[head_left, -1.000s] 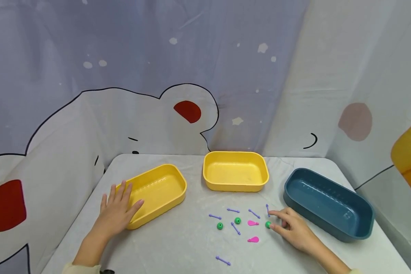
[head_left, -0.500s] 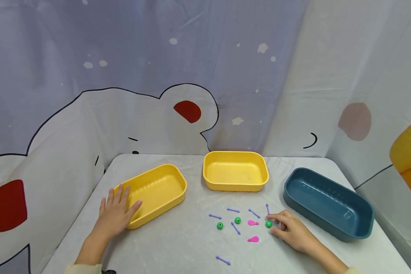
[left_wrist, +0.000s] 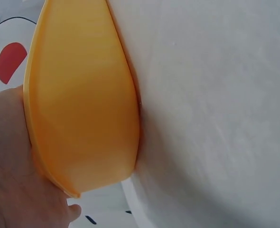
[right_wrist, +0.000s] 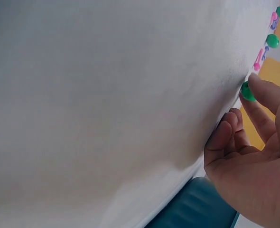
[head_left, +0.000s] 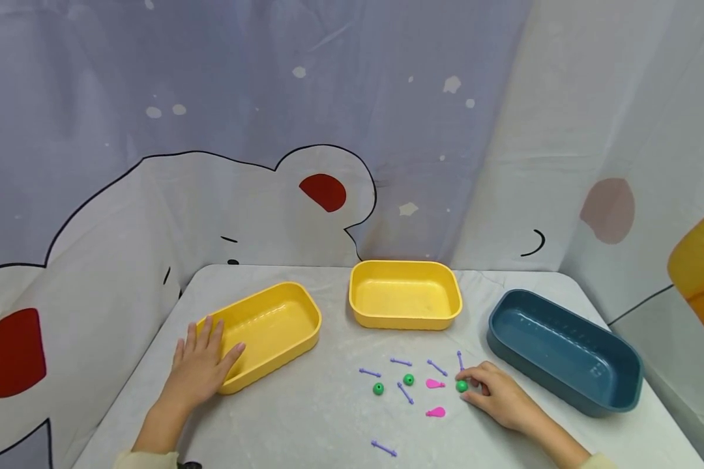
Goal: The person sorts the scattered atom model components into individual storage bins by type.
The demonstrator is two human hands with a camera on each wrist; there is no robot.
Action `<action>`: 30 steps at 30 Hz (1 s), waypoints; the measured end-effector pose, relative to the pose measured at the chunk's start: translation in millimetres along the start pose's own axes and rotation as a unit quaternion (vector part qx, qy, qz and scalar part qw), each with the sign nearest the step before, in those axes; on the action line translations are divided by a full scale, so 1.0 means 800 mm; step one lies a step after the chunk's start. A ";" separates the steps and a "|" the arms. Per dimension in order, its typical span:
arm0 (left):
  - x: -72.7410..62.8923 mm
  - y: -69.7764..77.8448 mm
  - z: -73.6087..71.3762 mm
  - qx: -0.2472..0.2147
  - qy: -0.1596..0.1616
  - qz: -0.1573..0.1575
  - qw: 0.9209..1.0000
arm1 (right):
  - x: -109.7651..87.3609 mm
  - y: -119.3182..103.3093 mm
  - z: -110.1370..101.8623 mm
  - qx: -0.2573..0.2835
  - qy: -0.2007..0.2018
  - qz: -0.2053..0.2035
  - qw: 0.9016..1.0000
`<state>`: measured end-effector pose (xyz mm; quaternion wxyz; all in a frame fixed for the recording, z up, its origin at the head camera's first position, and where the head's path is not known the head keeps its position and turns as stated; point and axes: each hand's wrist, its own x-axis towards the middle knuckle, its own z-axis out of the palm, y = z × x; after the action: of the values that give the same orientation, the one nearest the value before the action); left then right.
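My right hand [head_left: 497, 395] pinches a round green bead [head_left: 461, 386] between thumb and index finger, down at the table. In the right wrist view the green bead [right_wrist: 247, 91] sits between those two fingertips, and the other fingers curl inward. A small purple rod with knobbed ends [head_left: 460, 360] lies just beyond the index finger. On the left, my left hand [head_left: 195, 365] rests with spread fingers over the near-left end of a yellow tray [head_left: 270, 363]. The left wrist view shows the yellow tray's outer wall [left_wrist: 83, 104] beside the hand.
Two more green beads [head_left: 378, 389], several purple rods [head_left: 384, 448] and two pink drop-shaped pieces [head_left: 436, 412] lie loose left of my right hand. A second yellow tray [head_left: 405, 322] stands at the back, a dark blue tray [head_left: 554, 371] at the right. Patterned curtains surround the table.
The right thumb and index finger parted slightly around the green bead, then came in closer on it. My left hand stays on the tray with barely any shift.
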<state>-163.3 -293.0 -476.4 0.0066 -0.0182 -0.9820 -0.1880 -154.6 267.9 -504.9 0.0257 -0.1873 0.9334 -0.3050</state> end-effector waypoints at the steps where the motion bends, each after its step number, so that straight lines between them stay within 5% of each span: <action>1: 0.000 -0.001 0.001 0.002 0.002 0.003 1.000 | 0.001 0.000 0.000 -0.002 -0.001 0.003 1.000; 14: -0.005 0.003 0.002 0.025 0.015 0.010 1.000 | 0.011 -0.010 -0.002 -0.015 -0.005 0.022 1.000; 30: -0.013 0.010 0.004 0.029 0.022 0.002 0.999 | 0.051 -0.052 -0.004 0.031 -0.016 0.028 0.999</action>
<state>-153.0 -284.5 -476.8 0.0287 -0.0155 -0.9866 -0.1599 -178.6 223.5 -475.6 0.0555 -0.1647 0.9278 -0.3302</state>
